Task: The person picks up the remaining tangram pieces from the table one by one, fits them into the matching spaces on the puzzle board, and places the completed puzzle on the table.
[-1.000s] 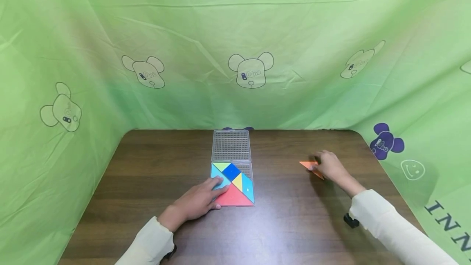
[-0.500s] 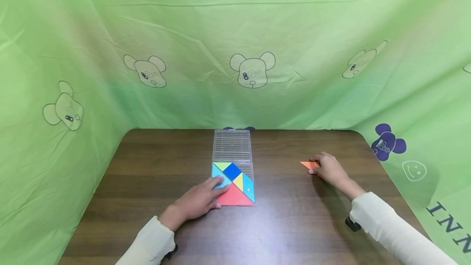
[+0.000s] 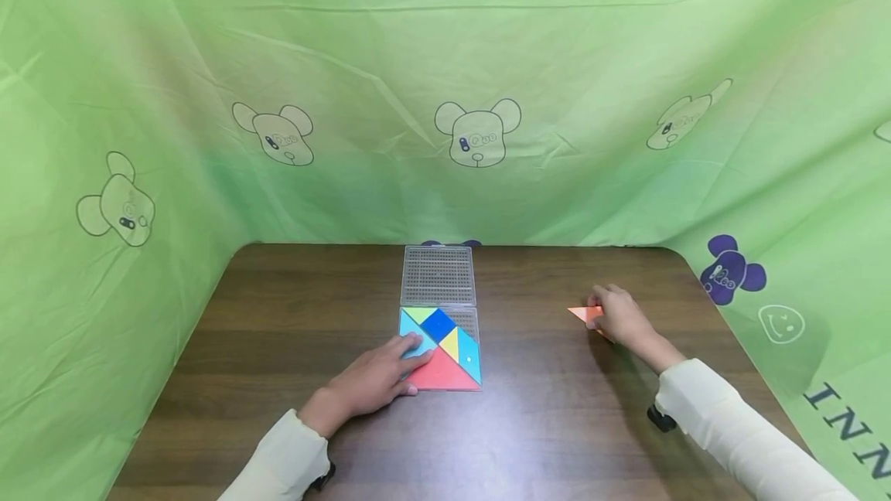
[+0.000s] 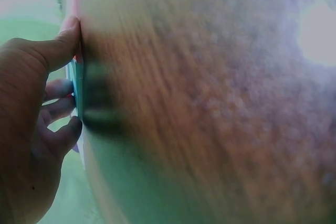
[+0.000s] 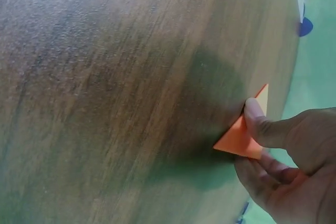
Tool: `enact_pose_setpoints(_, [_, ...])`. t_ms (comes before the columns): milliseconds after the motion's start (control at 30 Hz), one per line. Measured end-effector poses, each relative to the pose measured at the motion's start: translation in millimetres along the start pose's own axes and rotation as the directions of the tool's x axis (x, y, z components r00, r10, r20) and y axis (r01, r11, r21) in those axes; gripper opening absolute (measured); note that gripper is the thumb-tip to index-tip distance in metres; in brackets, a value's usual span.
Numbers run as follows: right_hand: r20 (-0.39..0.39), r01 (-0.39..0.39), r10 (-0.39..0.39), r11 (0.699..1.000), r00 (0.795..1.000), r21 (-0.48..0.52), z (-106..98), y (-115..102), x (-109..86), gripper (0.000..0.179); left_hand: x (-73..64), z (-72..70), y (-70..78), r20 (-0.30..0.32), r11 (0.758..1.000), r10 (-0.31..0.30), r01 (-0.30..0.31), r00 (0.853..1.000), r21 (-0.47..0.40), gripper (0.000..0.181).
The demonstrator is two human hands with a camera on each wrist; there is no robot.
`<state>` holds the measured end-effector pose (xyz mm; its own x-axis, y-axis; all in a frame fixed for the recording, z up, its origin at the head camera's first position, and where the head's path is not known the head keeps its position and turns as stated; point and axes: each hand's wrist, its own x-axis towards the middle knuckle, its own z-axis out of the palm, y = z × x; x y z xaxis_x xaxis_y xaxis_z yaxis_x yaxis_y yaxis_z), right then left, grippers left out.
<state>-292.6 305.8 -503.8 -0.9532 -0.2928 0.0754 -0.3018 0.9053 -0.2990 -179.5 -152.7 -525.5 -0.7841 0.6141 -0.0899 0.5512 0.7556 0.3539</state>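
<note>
My left hand (image 3: 369,381) rests on the lower left of a square tangram tray, its fingers lying on a light-blue triangle (image 3: 412,330) and a red triangle (image 3: 445,373). In the left wrist view the thumb (image 4: 69,27) touches the tray's edge. Also in the tray lie a green triangle (image 3: 420,314), a dark-blue square (image 3: 438,325), a yellow triangle (image 3: 450,344) and a blue parallelogram (image 3: 469,358). At its upper right, bare dotted base (image 3: 469,320) shows. To the right, my right hand (image 3: 625,319) pinches an orange triangle (image 5: 237,139) between thumb and fingers, close to the table.
The tray's clear dotted lid (image 3: 438,277) lies opened flat behind it, near the table's back edge. A brown wooden table (image 3: 529,424) carries everything. Green printed cloth (image 3: 383,60) hangs at the back and sides.
The right hand's fingers have drawn in over the orange triangle, covering more of it, and the piece's visible tip now looks paler. The left hand has stayed put on the tray.
</note>
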Motion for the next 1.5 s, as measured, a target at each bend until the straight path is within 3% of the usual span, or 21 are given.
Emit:
enact_pose_setpoints(400, [0.057, -0.015, 0.009, 0.994, 0.998, 0.111, -15.6, -6.1, 2.4, 0.011, -0.1, -1.9, 2.2, -0.002, 1.0, 0.01, -0.01, 1.0, 0.012, 0.061])
enact_pose_setpoints(833, [-0.024, -0.066, 0.072, 0.979, 0.997, 0.191, -27.2, -27.1, 9.3, 0.014, -0.8, 0.2, 0.9, -0.019, 1.0, 0.02, -0.02, 1.0, 0.016, 0.06])
enact_pose_setpoints(1100, [-0.059, -0.133, 0.161, 0.934, 0.985, 0.332, -25.9, -44.6, 17.2, 0.016, -0.5, 2.5, 1.1, 0.001, 1.0, -0.009, 0.009, 1.0, -0.003, 0.061])
enact_pose_setpoints(1333, [-0.01, -0.181, 0.214, 0.847, 0.977, 0.499, -23.7, -58.3, 26.8, 0.02, -1.3, 2.4, 1.5, 0.003, 1.0, -0.011, 0.011, 1.0, 0.0, 0.061])
enact_pose_setpoints(1500, [0.006, -0.18, 0.207, 0.834, 0.978, 0.521, -23.0, -68.0, 35.1, 0.022, -0.7, 0.2, 1.8, 0.004, 1.0, -0.013, 0.013, 1.0, -0.003, 0.061])
